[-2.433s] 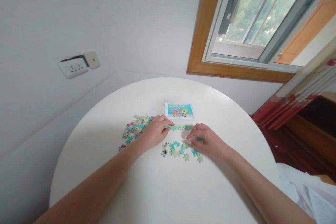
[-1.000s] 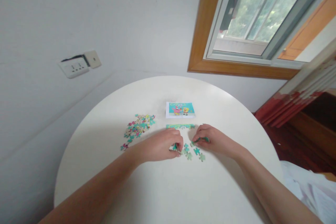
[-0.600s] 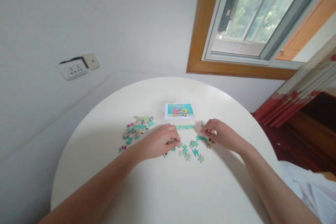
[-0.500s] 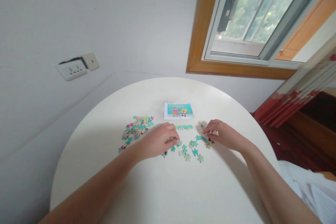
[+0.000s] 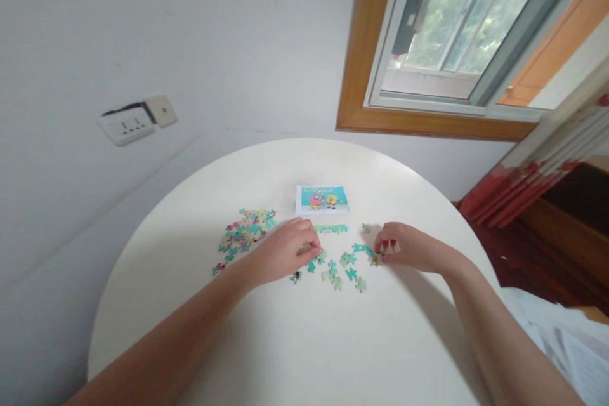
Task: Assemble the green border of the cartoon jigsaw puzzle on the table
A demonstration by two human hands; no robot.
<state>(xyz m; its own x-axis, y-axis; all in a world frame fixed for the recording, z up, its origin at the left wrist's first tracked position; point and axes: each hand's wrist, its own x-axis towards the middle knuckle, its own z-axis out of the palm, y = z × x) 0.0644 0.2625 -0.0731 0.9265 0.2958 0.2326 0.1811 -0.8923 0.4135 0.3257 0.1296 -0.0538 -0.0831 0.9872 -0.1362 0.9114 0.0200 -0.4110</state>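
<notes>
My left hand point(image 5: 288, 252) rests over the middle of the round table, its fingertips pinched together beside pale green and teal jigsaw pieces point(image 5: 312, 265); what they hold is hidden. Farther right, my right hand point(image 5: 412, 247) has its thumb and fingers closed on a small dark and yellow puzzle piece point(image 5: 377, 259), next to a teal joined group point(image 5: 361, 248). Between the hands lie several loose puzzle pieces point(image 5: 351, 273). A joined strip of pieces point(image 5: 333, 228) lies below the picture card point(image 5: 322, 199), which shows a pink starfish and a yellow sponge cartoon figure.
A heap of mixed jigsaw pieces point(image 5: 246, 233) spreads left of my left hand. One small grey piece point(image 5: 365, 228) lies beyond my right hand. The white table point(image 5: 285, 342) stands by a wall with a socket point(image 5: 127, 125); papers point(image 5: 561, 342) are at the lower right.
My right hand has come down and slightly toward me, from hovering with parted fingers to pinching at the small dark piece. My left hand stays nearly in place.
</notes>
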